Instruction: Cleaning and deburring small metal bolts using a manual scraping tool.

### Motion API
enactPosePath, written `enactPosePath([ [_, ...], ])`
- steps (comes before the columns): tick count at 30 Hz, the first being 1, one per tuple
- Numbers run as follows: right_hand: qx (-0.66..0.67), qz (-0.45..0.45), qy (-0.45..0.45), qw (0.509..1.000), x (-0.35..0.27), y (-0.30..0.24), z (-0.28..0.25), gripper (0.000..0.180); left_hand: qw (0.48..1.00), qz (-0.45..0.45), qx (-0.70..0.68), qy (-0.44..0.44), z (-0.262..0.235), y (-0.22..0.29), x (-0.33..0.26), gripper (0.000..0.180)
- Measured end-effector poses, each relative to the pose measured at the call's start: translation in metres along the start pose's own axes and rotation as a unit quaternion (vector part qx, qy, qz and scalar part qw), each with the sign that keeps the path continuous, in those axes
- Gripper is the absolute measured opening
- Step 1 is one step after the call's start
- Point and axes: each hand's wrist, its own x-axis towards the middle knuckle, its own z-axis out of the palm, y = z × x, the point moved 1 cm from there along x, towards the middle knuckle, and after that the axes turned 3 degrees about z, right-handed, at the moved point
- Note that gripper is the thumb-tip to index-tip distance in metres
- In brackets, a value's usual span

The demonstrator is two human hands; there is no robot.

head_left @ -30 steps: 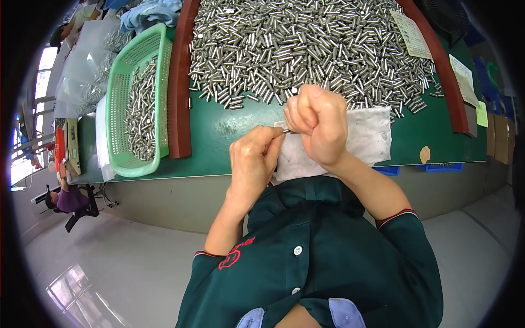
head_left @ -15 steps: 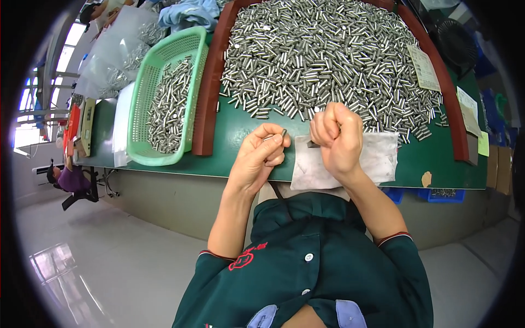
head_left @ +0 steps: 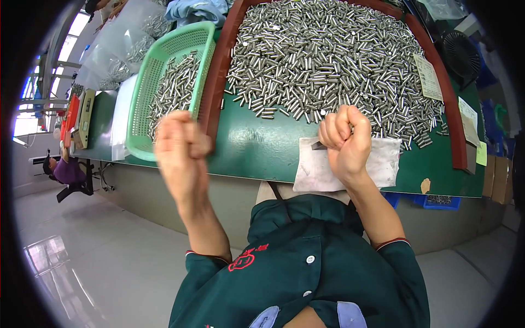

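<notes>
From my remote post I log the left hand [head_left: 180, 148] blurred by the green basket [head_left: 145, 85] of metal pins [head_left: 178, 82], its grip unreadable, the right hand [head_left: 348, 143] curled around a dark grey piece [head_left: 317, 146] over white cloth [head_left: 377, 164], loose pins heaped beyond.

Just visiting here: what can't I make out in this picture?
All in the head view:
Left hand: blurred, so whether it holds anything cannot be told.
Dark piece: small and partly hidden behind the right hand; its kind is unclear.
Green basket: partly covered by the left hand.
Blue cloth: cut off by the top edge.
</notes>
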Motion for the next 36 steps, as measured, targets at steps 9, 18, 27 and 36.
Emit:
enactPosePath([
  [9, 0.001, 0.005, -0.001, 1.000, 0.001, 0.001, 0.002, 0.037, 0.640, 0.315, 0.700, 0.013, -0.018, 0.009, 0.029, 0.024],
  [18, 0.011, 0.004, 0.002, 1.000, 0.000, 0.000, 0.004, 0.036, 0.806, 0.172, 0.546, -0.152, 0.033, -0.072, -0.008, 0.012],
  [27, 0.009, -0.001, 0.001, 1.000, 0.000, -0.001, 0.002, 0.034, 0.784, 0.119, 0.585, -0.170, 0.034, -0.064, -0.017, 0.010],
  [36, 0.004, -0.004, -0.003, 1.000, 0.000, 0.000, 0.003, 0.036, 0.782, 0.184, 0.569, -0.177, 0.024, -0.068, -0.019, 0.008],
])
